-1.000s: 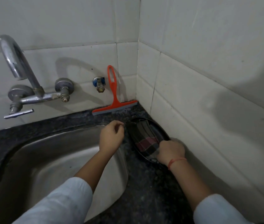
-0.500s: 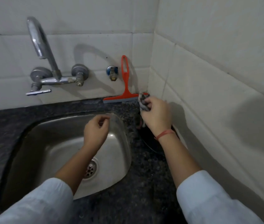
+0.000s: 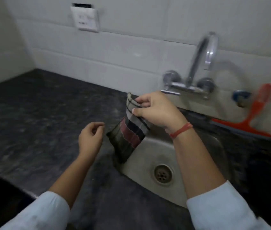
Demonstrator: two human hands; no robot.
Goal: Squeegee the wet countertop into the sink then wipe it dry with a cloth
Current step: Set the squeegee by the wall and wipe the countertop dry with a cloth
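1. Checked grey, red and black cloth [image 3: 132, 130] hangs at frame centre, over the left rim of the steel sink [image 3: 169, 156].
2. Right hand [image 3: 156, 112] pinches the cloth's top edge between thumb and fingers.
3. Left hand [image 3: 90, 138], just left of the cloth, is loosely curled and holds nothing.
4. Dark speckled stone countertop [image 3: 36, 117] fills the left of the frame.
5. Orange plastic squeegee [image 3: 251, 118] leans against the white tiled wall at right, beside the chrome tap [image 3: 198, 70].

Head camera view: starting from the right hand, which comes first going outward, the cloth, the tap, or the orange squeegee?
From the right hand:
1. Cloth, pinched in its fingers.
2. Tap, on the wall just behind.
3. Squeegee, leaning against the wall far right.
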